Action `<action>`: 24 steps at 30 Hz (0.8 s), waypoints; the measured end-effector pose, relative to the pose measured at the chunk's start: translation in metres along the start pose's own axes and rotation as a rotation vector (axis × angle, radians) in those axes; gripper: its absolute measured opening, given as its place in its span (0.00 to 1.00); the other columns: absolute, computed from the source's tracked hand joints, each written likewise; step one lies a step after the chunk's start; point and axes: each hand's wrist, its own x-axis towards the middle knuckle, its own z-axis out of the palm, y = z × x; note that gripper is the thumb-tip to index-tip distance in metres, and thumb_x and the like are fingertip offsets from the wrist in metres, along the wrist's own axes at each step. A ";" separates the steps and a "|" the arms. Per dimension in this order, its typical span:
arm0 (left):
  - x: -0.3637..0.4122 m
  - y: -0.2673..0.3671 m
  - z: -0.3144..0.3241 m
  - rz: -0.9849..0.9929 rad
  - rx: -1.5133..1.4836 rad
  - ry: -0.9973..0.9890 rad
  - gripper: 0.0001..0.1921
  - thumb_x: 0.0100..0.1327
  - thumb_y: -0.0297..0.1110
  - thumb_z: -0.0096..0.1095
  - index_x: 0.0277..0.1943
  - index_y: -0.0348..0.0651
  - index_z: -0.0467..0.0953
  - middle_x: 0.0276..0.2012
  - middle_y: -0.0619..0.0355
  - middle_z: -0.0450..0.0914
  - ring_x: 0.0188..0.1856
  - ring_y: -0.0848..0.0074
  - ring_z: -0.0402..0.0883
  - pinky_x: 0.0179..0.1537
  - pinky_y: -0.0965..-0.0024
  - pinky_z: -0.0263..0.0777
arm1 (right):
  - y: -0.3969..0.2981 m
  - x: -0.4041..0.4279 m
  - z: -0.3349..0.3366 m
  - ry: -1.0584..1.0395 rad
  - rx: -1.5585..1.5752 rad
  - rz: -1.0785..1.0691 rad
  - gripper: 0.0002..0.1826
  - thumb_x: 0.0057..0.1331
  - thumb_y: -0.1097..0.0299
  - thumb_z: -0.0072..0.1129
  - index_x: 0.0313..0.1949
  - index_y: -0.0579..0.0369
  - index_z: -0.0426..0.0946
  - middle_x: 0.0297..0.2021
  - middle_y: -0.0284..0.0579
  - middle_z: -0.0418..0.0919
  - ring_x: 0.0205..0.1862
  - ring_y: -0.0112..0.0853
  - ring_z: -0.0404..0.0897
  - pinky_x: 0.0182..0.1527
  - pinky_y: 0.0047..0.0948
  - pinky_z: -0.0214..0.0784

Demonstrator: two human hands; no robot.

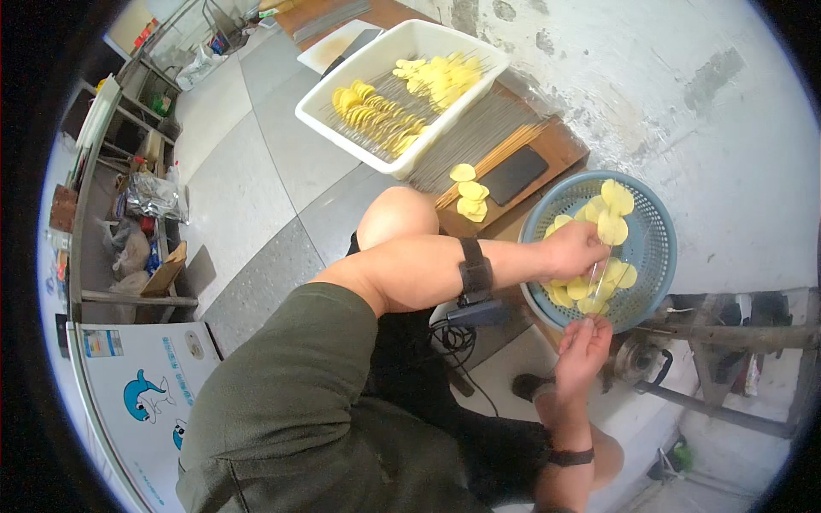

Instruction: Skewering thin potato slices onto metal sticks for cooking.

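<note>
Over a blue-grey plastic colander (667,256), my left hand (574,253) pinches the edge of a thin, round yellow slice (612,228), apparently potato; another slice adjoins it above. My right hand (585,343) grips the lower end of a thin skewer (600,276) at the colander's near rim. The skewer runs up towards the left fingertips, which partly hide where it meets the slices. Loose yellow slices (579,288) lie inside the colander. A white plastic tub (410,168) holds skewered slices (378,115), with more slices (446,77) heaped on skewers at its far side.
A wooden board (571,151) bears many thin metal skewers (458,144), bamboo skewers (513,144), a dark phone (514,174) and several slices (473,191). A cleaver (353,48) lies beyond the tub. The wall borders the colander's far side; a metal frame (725,333) stands right.
</note>
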 end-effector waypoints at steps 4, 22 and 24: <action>0.015 0.026 -0.019 0.098 0.006 0.184 0.10 0.67 0.33 0.56 0.42 0.33 0.74 0.30 0.57 0.81 0.27 0.80 0.78 0.29 0.75 0.72 | -0.008 0.000 -0.001 0.016 -0.008 -0.006 0.08 0.74 0.68 0.40 0.46 0.60 0.63 0.31 0.46 0.76 0.18 0.21 0.69 0.21 0.19 0.62; 0.047 0.091 -0.293 -0.032 1.435 0.600 0.16 0.66 0.37 0.51 0.45 0.32 0.78 0.38 0.41 0.82 0.42 0.54 0.81 0.46 0.58 0.72 | -0.032 0.000 -0.019 -0.039 -0.017 -0.034 0.07 0.74 0.70 0.40 0.45 0.60 0.64 0.31 0.46 0.79 0.17 0.21 0.70 0.21 0.20 0.65; 0.043 0.080 -0.301 -0.063 1.452 0.595 0.16 0.66 0.37 0.50 0.45 0.32 0.78 0.40 0.39 0.82 0.44 0.51 0.80 0.47 0.56 0.72 | -0.031 0.001 -0.019 -0.041 -0.027 -0.039 0.07 0.74 0.70 0.40 0.45 0.60 0.64 0.31 0.46 0.79 0.17 0.20 0.70 0.21 0.20 0.65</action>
